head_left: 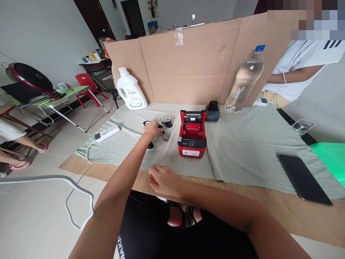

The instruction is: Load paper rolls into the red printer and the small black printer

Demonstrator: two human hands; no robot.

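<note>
Your left hand (152, 128) and right hand (164, 180) are both bare, with no glove, ring or watch, and both forearms are unsleeved. At the bottom centre of the frame you wear a black garment (151, 230) bearing white lettering (120, 248) along its lower left edge.

White walls (40, 32), pale tiled floor (35, 216), cardboard screen (194, 64), red chair (86, 84), folding table (58, 99), dark doorway (133, 16)
</note>
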